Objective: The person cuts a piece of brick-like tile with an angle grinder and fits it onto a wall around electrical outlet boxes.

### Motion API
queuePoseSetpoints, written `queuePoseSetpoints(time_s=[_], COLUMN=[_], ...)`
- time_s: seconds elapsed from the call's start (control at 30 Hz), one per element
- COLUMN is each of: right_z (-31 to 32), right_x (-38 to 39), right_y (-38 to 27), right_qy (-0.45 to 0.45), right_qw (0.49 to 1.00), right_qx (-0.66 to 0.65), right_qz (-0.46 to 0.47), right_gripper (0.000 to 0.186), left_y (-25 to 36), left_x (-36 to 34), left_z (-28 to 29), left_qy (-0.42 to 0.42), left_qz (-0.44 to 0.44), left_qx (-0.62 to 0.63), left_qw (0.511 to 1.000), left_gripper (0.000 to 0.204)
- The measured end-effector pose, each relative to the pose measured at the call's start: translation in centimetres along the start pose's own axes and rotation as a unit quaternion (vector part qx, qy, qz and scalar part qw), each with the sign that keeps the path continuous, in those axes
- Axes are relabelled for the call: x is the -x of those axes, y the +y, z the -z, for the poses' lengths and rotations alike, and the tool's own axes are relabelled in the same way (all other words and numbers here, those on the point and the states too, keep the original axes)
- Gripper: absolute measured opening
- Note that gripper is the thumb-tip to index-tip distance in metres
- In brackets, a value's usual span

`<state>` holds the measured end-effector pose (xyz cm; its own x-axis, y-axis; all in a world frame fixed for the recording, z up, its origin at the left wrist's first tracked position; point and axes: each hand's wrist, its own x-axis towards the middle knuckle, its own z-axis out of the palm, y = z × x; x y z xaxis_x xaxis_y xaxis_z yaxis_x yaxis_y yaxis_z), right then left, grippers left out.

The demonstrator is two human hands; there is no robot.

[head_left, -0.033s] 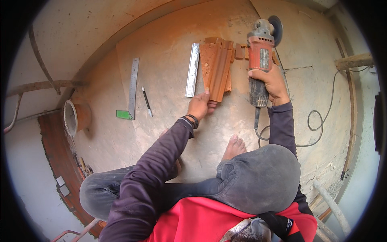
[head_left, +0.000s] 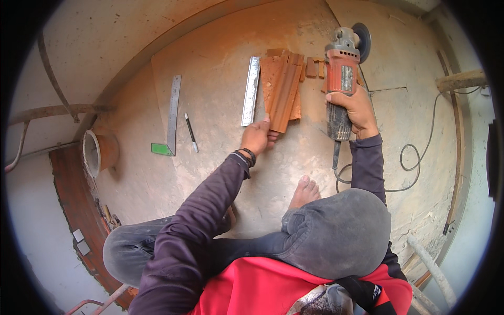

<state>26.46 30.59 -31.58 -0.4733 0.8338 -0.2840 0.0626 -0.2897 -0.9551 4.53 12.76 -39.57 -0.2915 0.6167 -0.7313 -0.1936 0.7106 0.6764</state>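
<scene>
My left hand point(head_left: 256, 137) grips the near end of a long orange-brown profiled strip point(head_left: 285, 94), fingers under it and thumb at its edge. The strip lies over a rough, broken orange piece point(head_left: 269, 79). Just left of them is a silver metal bar point(head_left: 250, 90). My right hand point(head_left: 356, 110) is wrapped around the body of a red and black angle grinder point(head_left: 338, 71), its disc point(head_left: 365, 42) upward at the far end; whether it spins is not clear. Small orange offcuts point(head_left: 310, 67) lie behind the grinder.
A square ruler with green handle point(head_left: 161, 148) and a marker point(head_left: 190, 131) lie on the dusty floor to the left. An orange bucket point(head_left: 107, 152) lies on its side farther left. The grinder's cord point(head_left: 417, 157) loops at the right, near wooden poles point(head_left: 461, 80). My bare foot point(head_left: 303, 194) is below.
The grinder and my right hand have shifted very slightly toward me and to the right. My left hand has moved a little to the left.
</scene>
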Motion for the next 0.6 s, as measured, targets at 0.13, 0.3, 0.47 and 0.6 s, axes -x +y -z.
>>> queuePoseSetpoints(time_s=[0.13, 0.3, 0.47, 0.6], right_z=[0.7, 0.6, -1.0, -2.6], right_x=[1.0, 1.3, 1.7, 1.0], right_y=[0.1, 1.7, 2.3, 3.1], right_qy=[0.007, -0.009, -0.040, -0.064], right_qw=[1.000, 0.996, 0.993, 0.979], right_qx=[0.024, 0.083, 0.111, 0.185], right_qz=[0.009, -0.007, 0.003, 0.056], right_gripper=[0.026, 0.029, 0.036, 0.047], left_y=[0.6, 1.1, 4.8, 5.3], left_x=[-1.3, -3.0, -1.1, -2.7], left_z=[4.0, 5.3, 3.7, 4.8], left_qy=[0.141, 0.318, 0.254, 0.209], left_qz=[0.001, -0.199, -0.320, -0.339], left_qx=[0.071, -0.230, -0.406, -0.489], left_qw=[0.987, 0.898, 0.817, 0.776], left_gripper=[0.063, 0.083, 0.094, 0.085])
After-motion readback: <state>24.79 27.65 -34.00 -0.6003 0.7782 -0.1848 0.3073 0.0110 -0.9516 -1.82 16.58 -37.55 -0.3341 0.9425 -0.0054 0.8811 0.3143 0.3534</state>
